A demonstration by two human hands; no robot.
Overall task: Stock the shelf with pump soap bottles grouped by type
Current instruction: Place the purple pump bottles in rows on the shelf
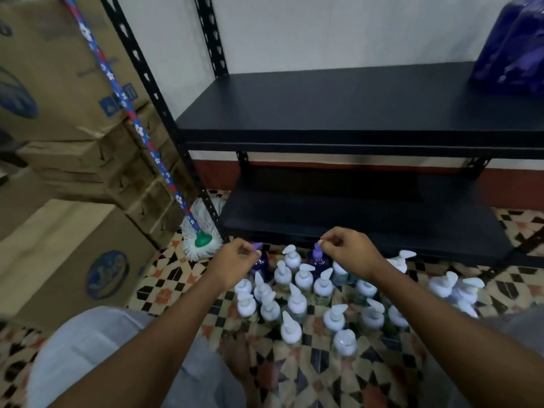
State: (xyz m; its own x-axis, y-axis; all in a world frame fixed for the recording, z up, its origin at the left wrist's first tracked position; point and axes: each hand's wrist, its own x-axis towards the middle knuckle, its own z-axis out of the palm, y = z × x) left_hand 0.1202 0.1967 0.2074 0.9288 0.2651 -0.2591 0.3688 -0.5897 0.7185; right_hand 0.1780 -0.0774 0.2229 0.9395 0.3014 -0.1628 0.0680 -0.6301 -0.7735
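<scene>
Left hand, lower centre of frame, is pinching the pump nozzle of the left purple bottle, fingers curled in narrow. Right hand is pinching the pump top of the right purple bottle, same narrow grip. Both bottles are standing upright at the back edge of a cluster of white-pump bottles on the tiled floor, just in front of the lower shelf. Middle shelf is carrying a purple pack, upper right. Mop and cardboard boxes are sitting at left.
</scene>
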